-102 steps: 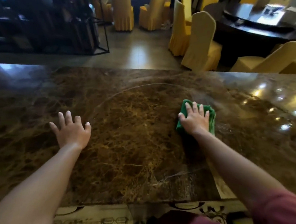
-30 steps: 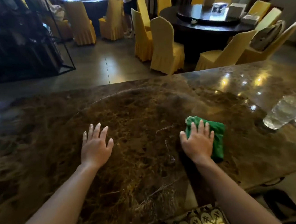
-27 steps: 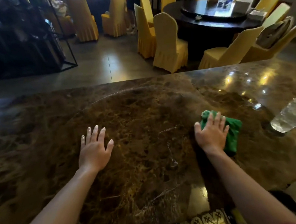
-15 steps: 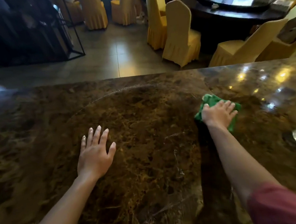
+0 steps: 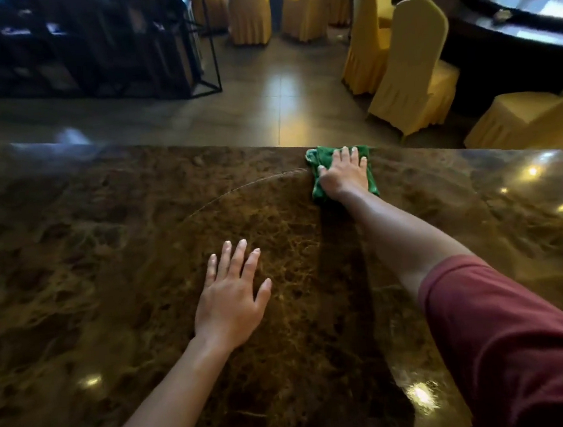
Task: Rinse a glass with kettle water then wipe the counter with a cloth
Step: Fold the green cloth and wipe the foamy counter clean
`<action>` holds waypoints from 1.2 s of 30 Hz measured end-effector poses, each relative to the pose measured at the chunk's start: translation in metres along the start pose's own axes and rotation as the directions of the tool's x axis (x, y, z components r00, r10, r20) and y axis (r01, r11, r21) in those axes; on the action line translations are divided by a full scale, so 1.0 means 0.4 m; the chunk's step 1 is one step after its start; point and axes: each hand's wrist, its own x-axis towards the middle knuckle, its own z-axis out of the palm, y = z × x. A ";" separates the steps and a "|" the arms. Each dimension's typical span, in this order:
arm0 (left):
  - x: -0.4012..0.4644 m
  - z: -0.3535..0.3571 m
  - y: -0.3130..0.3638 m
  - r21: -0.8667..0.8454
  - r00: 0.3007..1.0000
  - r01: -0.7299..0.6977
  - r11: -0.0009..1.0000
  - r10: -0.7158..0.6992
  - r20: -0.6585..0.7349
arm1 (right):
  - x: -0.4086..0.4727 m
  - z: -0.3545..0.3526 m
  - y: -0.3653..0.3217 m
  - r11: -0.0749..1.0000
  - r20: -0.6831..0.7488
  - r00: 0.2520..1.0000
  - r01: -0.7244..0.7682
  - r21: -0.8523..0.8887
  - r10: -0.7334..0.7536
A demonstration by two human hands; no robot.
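Leftmost, the left hand (image 5: 229,301) lies flat with fingers spread on the polished brown marble counter (image 5: 89,266), holding nothing, only bracing. Further right, the right hand (image 5: 343,173) presses palm-down, fingers extended, on the folded green cloth (image 5: 317,189), which sits at the counter's far edge. With the arm stretched this far, one more push could slide the cloth over the edge; the leaning body might also slip on the glossy stone.

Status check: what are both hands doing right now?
Right hand flat on green cloth, at counter's far edge. Left hand open, palm down. Nothing in the way.
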 end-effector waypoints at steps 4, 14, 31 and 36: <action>-0.012 -0.002 -0.001 -0.001 1.000 0.019 1.000 -0.019 0.014 | 0.008 0.048 -0.145 0.994 0.015 0.994 0.106 -0.042 -0.105; -0.083 -0.047 -0.067 -0.263 0.974 -0.108 0.959 0.049 -0.222 | -0.059 0.083 -0.310 0.951 0.044 0.953 0.303 -0.065 -0.301; -0.360 -0.143 -0.508 -0.550 0.781 0.419 0.722 -0.596 -0.188 | -0.555 0.295 -0.671 0.723 0.107 0.724 0.689 -0.052 -0.682; -0.429 -0.107 -0.594 -0.254 0.768 0.569 0.782 -0.616 -0.176 | -0.769 0.335 -0.691 0.662 0.129 0.662 0.748 -0.052 -0.738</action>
